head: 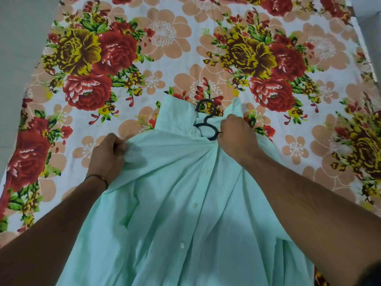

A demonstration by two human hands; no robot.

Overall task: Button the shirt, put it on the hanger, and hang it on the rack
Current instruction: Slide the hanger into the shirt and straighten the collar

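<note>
A mint-green shirt [175, 203] lies front up on the flowered sheet, its placket buttoned with white buttons down the middle. A black hanger [207, 120] pokes out of the collar; only its hook and neck ring show, the rest is hidden inside the shirt. My left hand [107, 155] pinches the cloth at the shirt's left shoulder. My right hand [237, 137] grips the cloth at the collar's right side, right beside the hanger's neck ring.
A flowered sheet [165, 48] in red, yellow and peach covers the surface under the shirt. Grey floor [18, 38] shows along the left edge and in the top right corner. No rack is in view.
</note>
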